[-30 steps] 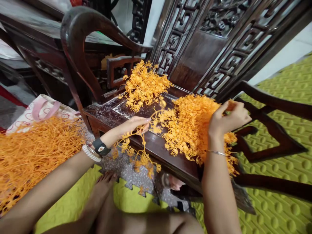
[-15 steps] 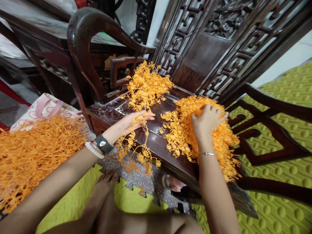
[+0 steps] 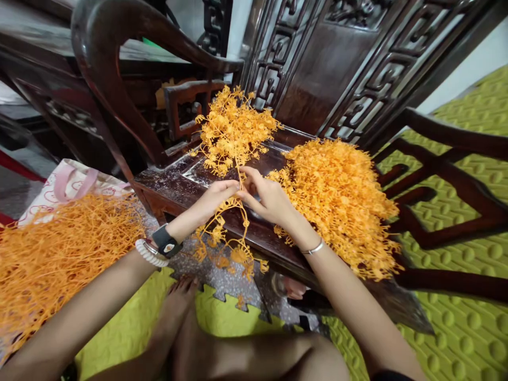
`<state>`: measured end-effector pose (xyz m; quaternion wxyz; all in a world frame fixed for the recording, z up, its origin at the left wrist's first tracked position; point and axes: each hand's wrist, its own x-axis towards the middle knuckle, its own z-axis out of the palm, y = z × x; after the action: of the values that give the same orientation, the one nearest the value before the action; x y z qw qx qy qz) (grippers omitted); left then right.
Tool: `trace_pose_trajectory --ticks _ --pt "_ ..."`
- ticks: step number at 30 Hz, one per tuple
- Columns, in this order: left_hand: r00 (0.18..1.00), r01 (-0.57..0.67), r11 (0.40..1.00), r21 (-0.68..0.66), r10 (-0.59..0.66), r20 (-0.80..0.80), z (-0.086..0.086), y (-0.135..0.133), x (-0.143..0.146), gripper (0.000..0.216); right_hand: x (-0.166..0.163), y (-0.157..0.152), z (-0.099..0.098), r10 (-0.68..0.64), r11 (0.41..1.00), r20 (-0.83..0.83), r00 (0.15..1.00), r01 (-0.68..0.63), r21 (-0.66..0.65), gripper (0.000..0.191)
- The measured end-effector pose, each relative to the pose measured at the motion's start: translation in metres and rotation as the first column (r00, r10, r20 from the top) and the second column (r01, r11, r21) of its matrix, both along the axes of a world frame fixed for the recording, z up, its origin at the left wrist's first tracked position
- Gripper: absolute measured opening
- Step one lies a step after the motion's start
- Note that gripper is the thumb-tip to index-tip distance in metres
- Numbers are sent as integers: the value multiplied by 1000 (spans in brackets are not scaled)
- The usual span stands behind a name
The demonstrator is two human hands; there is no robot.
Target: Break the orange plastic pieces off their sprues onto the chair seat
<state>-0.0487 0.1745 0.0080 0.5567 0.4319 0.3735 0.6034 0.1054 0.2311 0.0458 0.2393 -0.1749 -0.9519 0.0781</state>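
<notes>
My left hand [image 3: 216, 198] is closed, its thumb and fingers pinching a thin orange plastic strand [image 3: 245, 222] with small branching, flower-like ends. Part of it hangs below the hand over the chair seat's front edge. My right hand [image 3: 268, 200] meets the left, thumb and forefinger closed on the same strand. The exact pinch point is partly hidden by the fingers. Just behind the hands, a loose cluster of orange sprigs [image 3: 238, 127] sits on the dark wooden seat [image 3: 166, 185]. To the right lies a bigger, denser pile of orange pieces [image 3: 337, 206].
At the left, a heap of orange stringy stems [image 3: 71, 248] lies against a white bag [image 3: 47, 198] with pink handles. A curved armrest [image 3: 103, 79] rises at the left and a carved chair back [image 3: 309, 79] behind. Yellow-green foam mats [image 3: 226, 315] cover part of the floor.
My right hand has left the dense pile and moved left to the strand, pinching it beside my left hand. The left hand's fingers, stretched out before, have closed on the strand.
</notes>
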Motion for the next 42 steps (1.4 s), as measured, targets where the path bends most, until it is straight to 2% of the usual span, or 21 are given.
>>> trace_pose_trajectory --ticks 4,10,14,17,20,23,27,30,33,37,39,42 --pt "995 -77 994 -81 81 50 -1 -1 1 14 1 1 -3 2 998 6 1000 -2 -62 25" --pt "999 26 999 -37 -28 -31 1 -1 0 28 -1 3 -4 15 1000 -79 997 -16 -12 10" --pt "984 65 998 -6 -65 -167 0 -2 1 33 2 9 -3 -27 999 -176 984 32 30 12" --pt "973 88 996 -24 -91 -213 2 -5 2 35 5 13 -3 -43 999 -153 987 47 22 15" --pt "977 83 996 -38 -89 -196 5 -6 3 36 7 16 -4 -13 998 -124 992 6 -57 8" --pt "984 69 997 -29 -73 -165 7 -6 3 37 7 17 -3 -10 987 -118 993 -9 -159 27" --pt "989 49 998 -26 -52 -137 5 -4 3 37 9 19 3 30 976 35 999 -21 -216 21" --pt "991 41 999 -22 -44 -126 1 -3 2 35 12 21 7 20 992 61 998 -13 -123 29" --pt "993 58 998 -12 -59 -107 -3 -2 2 34 14 25 11 -62 991 78 995 52 125 31" --pt "985 34 999 37 -27 -172 -6 -1 1 40 15 31 15 -173 886 142 975 90 456 34" --pt "979 19 999 50 -9 -204 -7 -1 1 41 15 34 16 -201 840 165 966 83 536 35" --pt "973 17 998 66 -2 -232 -6 -1 2 42 16 38 18 -220 813 180 959 78 578 36"
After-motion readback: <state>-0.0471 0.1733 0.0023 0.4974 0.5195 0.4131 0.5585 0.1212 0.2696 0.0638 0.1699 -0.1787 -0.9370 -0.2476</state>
